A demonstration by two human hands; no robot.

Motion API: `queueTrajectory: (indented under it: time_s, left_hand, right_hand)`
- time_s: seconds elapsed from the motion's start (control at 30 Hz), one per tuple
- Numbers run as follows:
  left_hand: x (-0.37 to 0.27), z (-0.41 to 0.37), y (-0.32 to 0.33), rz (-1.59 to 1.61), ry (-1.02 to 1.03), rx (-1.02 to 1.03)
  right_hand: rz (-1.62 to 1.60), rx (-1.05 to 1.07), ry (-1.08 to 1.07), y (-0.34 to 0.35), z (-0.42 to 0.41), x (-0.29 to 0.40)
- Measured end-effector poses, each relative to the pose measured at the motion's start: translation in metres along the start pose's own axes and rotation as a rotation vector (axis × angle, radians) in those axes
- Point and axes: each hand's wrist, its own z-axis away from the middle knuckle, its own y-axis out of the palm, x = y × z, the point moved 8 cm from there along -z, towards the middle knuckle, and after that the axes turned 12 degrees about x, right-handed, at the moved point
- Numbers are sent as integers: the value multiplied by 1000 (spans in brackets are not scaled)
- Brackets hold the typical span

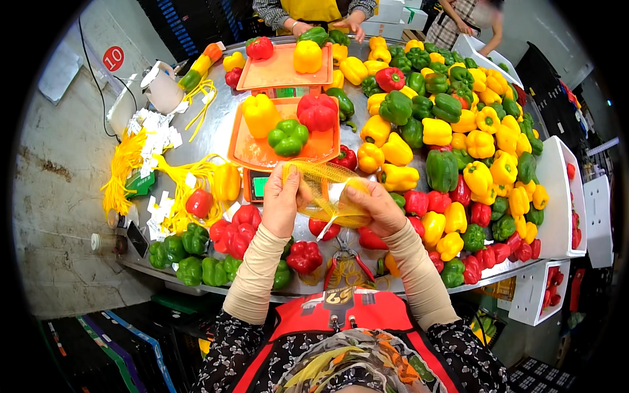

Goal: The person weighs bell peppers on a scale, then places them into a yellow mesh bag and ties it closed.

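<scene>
Stretched between both hands is a yellow mesh net bag (327,191) with a white tag. My left hand (285,199) pinches one end of it, and my right hand (381,206) grips the other. Just beyond the net, an orange scale tray (241,145) carries a yellow bell pepper (260,115), a red bell pepper (317,112) and a green bell pepper (288,137). Below that tray a lit green display (259,185) is partly covered by my left hand. Red-handled pliers (346,255) lie on the table near my body, among loose rubber bands.
A second orange scale tray (280,81) stands farther back, opposite a co-worker's hands (351,24). Mixed bell peppers (442,123) crowd the right side. Tagged yellow net bags (125,164) lie left, near a pale jug (161,87). A white foam box (560,196) stands at the right edge.
</scene>
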Motion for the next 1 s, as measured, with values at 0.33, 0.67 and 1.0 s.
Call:
queueTrajectory:
  time_s: [0.33,0.67,1.0]
  left_hand:
    - [7,-61,3,463,-7,101]
    - [-20,-219,-58,-1772,-360,-195]
    - [2,-234,-58,-1723,-349,-65]
  right_hand:
    - [671,-304,-265,-63,-57,66]
    - [1275,-722,-291,-145,-188,103]
    - [1192,-665,-308,-179,-196,87]
